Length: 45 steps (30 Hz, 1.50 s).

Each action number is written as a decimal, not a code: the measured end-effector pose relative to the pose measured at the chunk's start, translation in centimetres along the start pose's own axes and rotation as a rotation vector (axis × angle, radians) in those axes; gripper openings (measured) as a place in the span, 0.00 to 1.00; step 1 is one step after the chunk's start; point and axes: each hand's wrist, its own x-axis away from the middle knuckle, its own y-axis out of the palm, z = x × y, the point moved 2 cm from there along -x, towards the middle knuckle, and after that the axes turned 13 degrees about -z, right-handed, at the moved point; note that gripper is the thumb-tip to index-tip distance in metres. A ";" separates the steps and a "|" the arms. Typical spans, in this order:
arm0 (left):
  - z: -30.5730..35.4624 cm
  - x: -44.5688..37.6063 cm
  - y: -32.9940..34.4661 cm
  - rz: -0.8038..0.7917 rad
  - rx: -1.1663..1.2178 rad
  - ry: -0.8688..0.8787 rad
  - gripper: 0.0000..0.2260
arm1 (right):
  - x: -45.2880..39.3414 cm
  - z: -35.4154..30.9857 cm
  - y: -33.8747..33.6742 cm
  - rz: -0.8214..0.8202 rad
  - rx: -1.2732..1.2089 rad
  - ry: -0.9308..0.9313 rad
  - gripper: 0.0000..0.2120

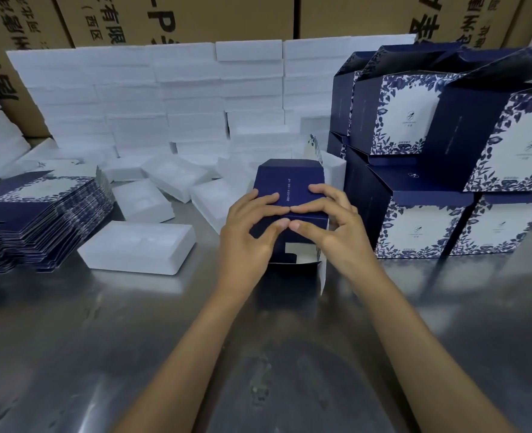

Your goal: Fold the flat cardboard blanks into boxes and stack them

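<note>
Box [289, 195] sits mid-worktop [258, 354], half-formed, navy panel up. I've got left hand [246, 235] and right hand [333, 229] both curled on it, fingertips meeting along the front crease. Best move, I reckon: press evenly w/ both thumbs so flap tucks square, no buckling. Blanks [39, 220] piled left; finished boxes [445, 157] stacked right, close by. Foam trays [136, 246] crowd the left side.

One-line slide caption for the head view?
Both hands, left and right, grip a half-folded blue box between flat blanks and finished boxes.
</note>
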 end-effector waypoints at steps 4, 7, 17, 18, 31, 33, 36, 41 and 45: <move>0.1 -0.5 -0.3 -0.028 0.015 -0.029 0.07 | -0.2 0.1 -0.2 0.014 -0.030 -0.007 0.10; 0.0 -0.6 -1.2 -0.071 0.042 -0.028 0.10 | -0.1 0.1 -0.7 -0.049 -0.010 -0.016 0.12; -0.2 -0.2 -1.4 -0.162 0.026 0.003 0.14 | -0.1 0.1 -1.6 -0.063 -0.105 0.012 0.10; -0.2 -0.2 -1.3 -0.164 0.018 0.008 0.15 | -0.1 0.2 -1.7 -0.065 -0.109 0.007 0.09; -0.1 1.1 -0.2 -0.280 -0.510 0.256 0.18 | -0.1 0.8 -2.9 -0.141 -0.129 0.001 0.12; -0.6 1.1 0.3 -0.338 -0.680 0.266 0.25 | 0.1 0.9 -3.1 -0.184 -0.171 0.016 0.11; -0.8 0.9 0.5 -0.275 -0.720 0.262 0.20 | 0.2 0.9 -3.4 -0.161 -0.319 0.050 0.12; -1.1 0.6 1.1 -0.174 -0.741 0.287 0.11 | 0.4 2.6 -4.0 -0.285 -0.256 0.224 0.38; -1.2 0.4 1.5 -0.147 -0.720 0.319 0.15 | 0.6 3.3 -2.5 -0.520 -0.209 0.212 0.49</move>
